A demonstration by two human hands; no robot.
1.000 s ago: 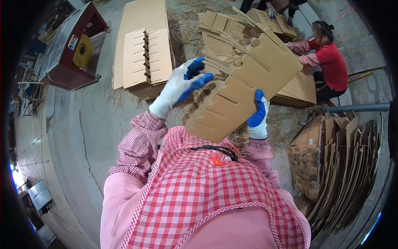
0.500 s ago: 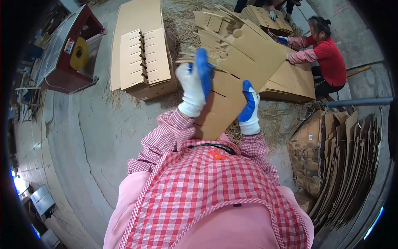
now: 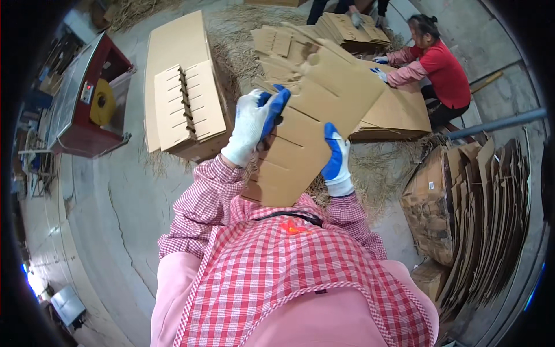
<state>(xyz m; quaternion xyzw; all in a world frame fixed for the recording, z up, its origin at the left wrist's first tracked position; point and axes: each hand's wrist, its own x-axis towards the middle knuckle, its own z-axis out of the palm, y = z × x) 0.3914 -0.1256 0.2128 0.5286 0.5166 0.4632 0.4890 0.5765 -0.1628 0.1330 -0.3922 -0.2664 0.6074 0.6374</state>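
Note:
A brown cardboard sheet (image 3: 283,165) with several parallel slots is tilted up in front of my apron. Its upper part, with a round hole and ragged strips, reaches over the cardboard beyond. My right hand (image 3: 337,162), in a white glove with a blue palm, grips the sheet's right edge, thumb on its face. At the left edge, near the slots, my left hand (image 3: 254,124) wears the same kind of glove. Its fingers are bent together against the cardboard; what they pinch is hidden.
A stack of cardboard (image 3: 179,46) with a slotted bundle (image 3: 202,101) on top stands at left. A co-worker in red (image 3: 445,72) leans over a low cardboard stack (image 3: 399,110) at right. Nearby are a red machine (image 3: 87,136), upright cardboard sheets (image 3: 491,214) and floor scraps (image 3: 376,168).
My left hand has come down and left along the sheet, its fingers now bent lower. The cardboard and my right hand have shifted slightly lower and left. The co-worker's hands have moved over their stack.

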